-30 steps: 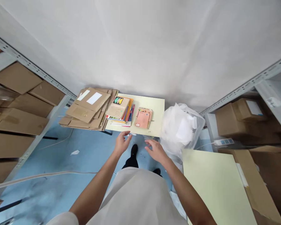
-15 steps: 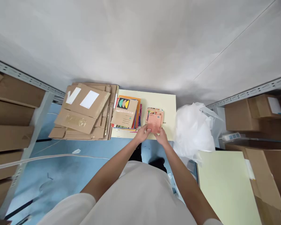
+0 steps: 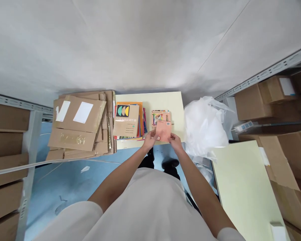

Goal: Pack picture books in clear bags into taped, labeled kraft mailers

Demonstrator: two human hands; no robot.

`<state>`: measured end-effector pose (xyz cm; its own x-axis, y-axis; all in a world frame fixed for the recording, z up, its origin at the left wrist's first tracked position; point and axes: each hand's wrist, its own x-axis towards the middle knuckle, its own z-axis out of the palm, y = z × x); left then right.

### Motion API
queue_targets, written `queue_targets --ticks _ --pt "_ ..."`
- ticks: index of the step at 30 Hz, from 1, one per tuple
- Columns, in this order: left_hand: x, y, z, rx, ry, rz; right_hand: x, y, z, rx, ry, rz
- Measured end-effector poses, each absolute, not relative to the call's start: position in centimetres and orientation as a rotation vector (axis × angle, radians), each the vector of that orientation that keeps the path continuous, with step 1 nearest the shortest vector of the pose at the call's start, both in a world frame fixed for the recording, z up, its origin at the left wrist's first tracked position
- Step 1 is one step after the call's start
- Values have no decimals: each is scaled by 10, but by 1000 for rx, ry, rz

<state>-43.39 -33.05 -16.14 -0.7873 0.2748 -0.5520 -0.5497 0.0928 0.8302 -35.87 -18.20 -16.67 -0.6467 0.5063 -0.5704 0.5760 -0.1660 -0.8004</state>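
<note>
A thin salmon-pink book (image 3: pixel 163 130), a barcode near its top right corner, is held between my two hands by its lower sides. My left hand (image 3: pixel 149 139) is closed on its left lower edge. My right hand (image 3: pixel 175 140) pinches the right lower corner. Just behind it, partly covered, lies a small pile of books (image 3: pixel 157 117) with a colourful cover on top. Left of my hands a larger stack of books (image 3: pixel 126 125) has a tan cover with green, beige and yellow shapes. Both stacks rest on the pale yellow table (image 3: pixel 163 97).
Flattened cardboard boxes (image 3: pixel 77 124) are piled at the table's left end. A white plastic bag (image 3: pixel 204 127) bulges at its right. Another pale table (image 3: pixel 245 180) stands nearer on the right. Shelves with cartons (image 3: pixel 7 144) flank both sides; a pale cable (image 3: pixel 40 164) crosses left.
The pink book has shifted toward me off the small pile, uncovering more of the colourful cover beneath. My hands moved with it, and the camera view has turned slightly.
</note>
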Motion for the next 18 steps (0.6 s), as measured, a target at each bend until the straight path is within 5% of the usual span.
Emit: queue_targets --ticks 7,18 --pt "-415 -331 -123 -373 1669 1910 -331 -179 -126 1295 1886 -2222" --pt "-350 -253 -36 241 1534 1813 -199 -120 -50 1106 2076 -2484"
